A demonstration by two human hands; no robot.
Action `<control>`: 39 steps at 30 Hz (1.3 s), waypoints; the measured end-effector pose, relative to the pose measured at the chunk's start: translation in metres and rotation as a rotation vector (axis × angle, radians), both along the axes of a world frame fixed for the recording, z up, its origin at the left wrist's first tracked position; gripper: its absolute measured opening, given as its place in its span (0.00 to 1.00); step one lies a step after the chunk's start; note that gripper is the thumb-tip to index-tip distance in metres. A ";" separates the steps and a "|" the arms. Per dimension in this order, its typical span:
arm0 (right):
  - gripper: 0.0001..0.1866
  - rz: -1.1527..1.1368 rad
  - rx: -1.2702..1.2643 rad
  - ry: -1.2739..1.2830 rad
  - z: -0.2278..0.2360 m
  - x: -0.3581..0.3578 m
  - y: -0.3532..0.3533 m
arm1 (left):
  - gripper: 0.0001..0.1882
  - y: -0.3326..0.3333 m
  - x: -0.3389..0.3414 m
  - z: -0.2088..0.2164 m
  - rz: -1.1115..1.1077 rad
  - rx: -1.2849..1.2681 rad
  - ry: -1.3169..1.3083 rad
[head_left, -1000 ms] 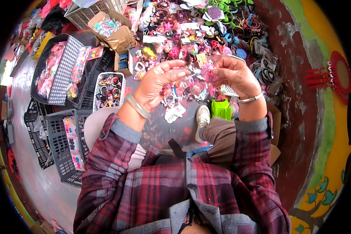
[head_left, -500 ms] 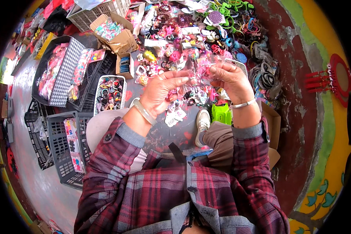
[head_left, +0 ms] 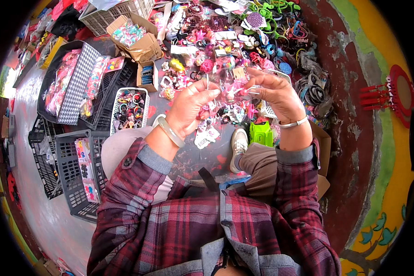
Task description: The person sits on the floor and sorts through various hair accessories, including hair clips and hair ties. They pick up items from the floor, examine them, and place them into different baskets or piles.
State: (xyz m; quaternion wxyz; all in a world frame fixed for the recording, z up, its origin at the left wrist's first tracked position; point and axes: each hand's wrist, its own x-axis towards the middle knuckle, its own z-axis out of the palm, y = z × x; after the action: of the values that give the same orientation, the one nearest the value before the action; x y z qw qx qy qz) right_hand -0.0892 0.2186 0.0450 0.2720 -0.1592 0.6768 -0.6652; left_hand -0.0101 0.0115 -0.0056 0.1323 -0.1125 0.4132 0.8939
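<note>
A clear plastic bag (head_left: 235, 90) with something pink showing in it is held up between my two hands, above a heap of small hair accessories. My left hand (head_left: 191, 105) pinches its left edge between thumb and fingers. At the other side, my right hand (head_left: 280, 97) has its fingers bent and their tips at the bag's right edge, where thin white strips show. What exactly lies in the bag is hard to make out through the shiny film. Beneath the hands lie a white card (head_left: 206, 137) and a bright green plastic object (head_left: 261, 134).
Left of me stand a grey crate (head_left: 78, 172), a white basket (head_left: 146, 110) of hair ties and a houndstooth-trimmed case (head_left: 80, 87). An open carton (head_left: 145, 49) of small packets sits farther back. Headbands (head_left: 315, 94) pile up beside the wall (head_left: 349, 115) at right.
My right hand has shifted slightly right and its fingers have turned and spread along the bag's edge. My left hand keeps its hold, nearly unmoved.
</note>
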 end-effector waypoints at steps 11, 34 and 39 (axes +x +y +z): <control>0.08 -0.029 -0.115 0.018 -0.006 -0.004 0.004 | 0.06 -0.007 0.000 0.011 -0.037 -0.001 0.074; 0.08 0.200 -0.059 -0.006 -0.009 0.003 0.002 | 0.05 -0.007 -0.001 0.003 -0.140 -0.158 0.174; 0.08 0.126 -0.119 -0.018 -0.017 0.003 -0.007 | 0.07 -0.001 0.001 0.011 -0.149 -0.302 0.253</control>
State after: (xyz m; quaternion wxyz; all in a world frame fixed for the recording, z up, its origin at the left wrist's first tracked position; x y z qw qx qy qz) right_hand -0.0863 0.2118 0.0276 0.3093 -0.2116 0.6223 -0.6872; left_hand -0.0092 0.0101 0.0050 0.1267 0.0130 0.5630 0.8166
